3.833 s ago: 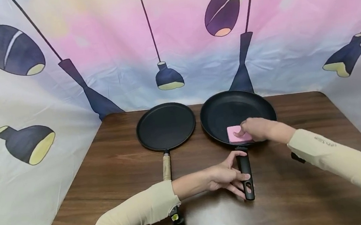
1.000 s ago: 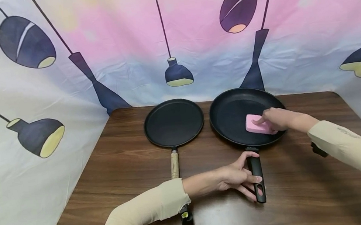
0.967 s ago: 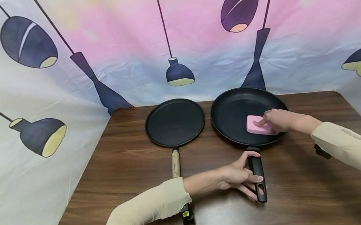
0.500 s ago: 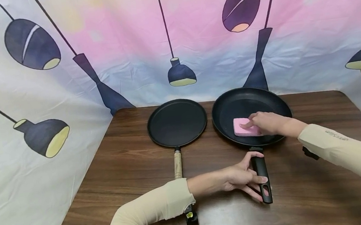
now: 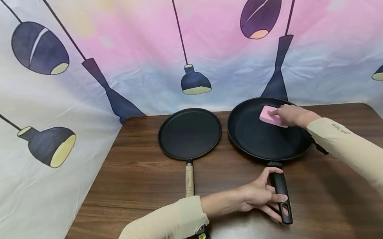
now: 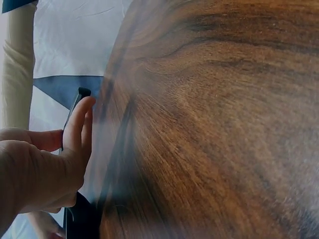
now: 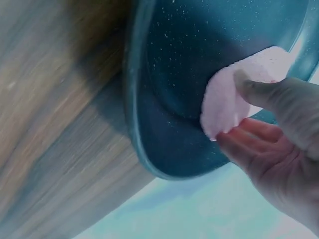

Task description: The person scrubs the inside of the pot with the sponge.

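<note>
My left hand point(image 5: 257, 196) grips the black handle point(image 5: 280, 188) of a deep black frying pan point(image 5: 261, 143), thumb and fingers on either side of it. In the left wrist view that hand point(image 6: 45, 169) holds the handle beside the table edge. Inside the pan, near its far right wall, my right hand point(image 5: 292, 115) pinches a pink sponge point(image 5: 272, 116). The right wrist view has the thumb on top of the sponge point(image 7: 224, 97) and fingers beneath its edge. Small pale specks or droplets dot the pan's surface point(image 7: 174, 64) there.
Left of the frying pan lies a flat black crepe pan point(image 5: 189, 133) with a wooden handle point(image 5: 189, 179), partly behind my left forearm. Both pans rest on a brown wooden table point(image 5: 131, 181). A printed cloth point(image 5: 132, 35) hangs behind the table.
The sponge, in my right hand, has shifted over the pan: rightward, back left, then up to the far right side. My left hand keeps its grip on the handle. The head view has moved slightly.
</note>
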Demonstrator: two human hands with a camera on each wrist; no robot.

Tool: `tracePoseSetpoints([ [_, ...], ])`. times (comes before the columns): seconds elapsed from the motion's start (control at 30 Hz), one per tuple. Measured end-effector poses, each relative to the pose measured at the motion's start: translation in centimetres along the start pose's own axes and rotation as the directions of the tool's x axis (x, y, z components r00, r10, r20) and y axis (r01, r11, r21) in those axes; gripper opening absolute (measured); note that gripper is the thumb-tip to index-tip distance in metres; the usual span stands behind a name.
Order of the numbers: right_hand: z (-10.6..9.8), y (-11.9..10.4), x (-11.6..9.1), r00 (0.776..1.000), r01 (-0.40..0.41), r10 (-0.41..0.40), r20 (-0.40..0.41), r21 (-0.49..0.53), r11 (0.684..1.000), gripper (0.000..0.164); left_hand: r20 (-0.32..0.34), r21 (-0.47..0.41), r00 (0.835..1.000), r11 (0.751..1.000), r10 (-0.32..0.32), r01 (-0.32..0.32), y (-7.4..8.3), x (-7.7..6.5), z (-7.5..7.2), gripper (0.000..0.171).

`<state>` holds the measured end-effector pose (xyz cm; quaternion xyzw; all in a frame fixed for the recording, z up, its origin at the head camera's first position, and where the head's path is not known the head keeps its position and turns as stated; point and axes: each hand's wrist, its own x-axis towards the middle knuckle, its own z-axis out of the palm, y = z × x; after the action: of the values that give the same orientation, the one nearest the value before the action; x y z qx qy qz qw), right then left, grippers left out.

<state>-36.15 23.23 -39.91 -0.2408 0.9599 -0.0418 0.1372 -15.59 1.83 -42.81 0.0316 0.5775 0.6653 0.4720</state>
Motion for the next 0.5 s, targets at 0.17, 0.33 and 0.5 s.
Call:
tracePoseSetpoints([
  [0.17, -0.7, 0.3, -2.0, 0.999, 0.021, -0.020, 0.038, -0.029, 0.999, 0.050, 0.011, 0.019, 0.999, 0.999, 0.031, -0.032, 0.2, 0.0, 0.0, 0.061],
  [0.33, -0.3, -0.7, -4.7, 0.992, 0.066, -0.065, 0.106, 0.001, 0.998, 0.053, 0.013, 0.004, 0.999, 0.999, 0.035, -0.035, 0.0, 0.0, 0.3, 0.061],
  [0.5, 0.5, -3.0, -6.2, 0.988, 0.105, -0.104, 0.110, 0.004, 0.995, 0.058, -0.003, -0.013, 0.999, 0.999, 0.038, -0.038, -0.3, 0.1, 0.6, 0.059],
])
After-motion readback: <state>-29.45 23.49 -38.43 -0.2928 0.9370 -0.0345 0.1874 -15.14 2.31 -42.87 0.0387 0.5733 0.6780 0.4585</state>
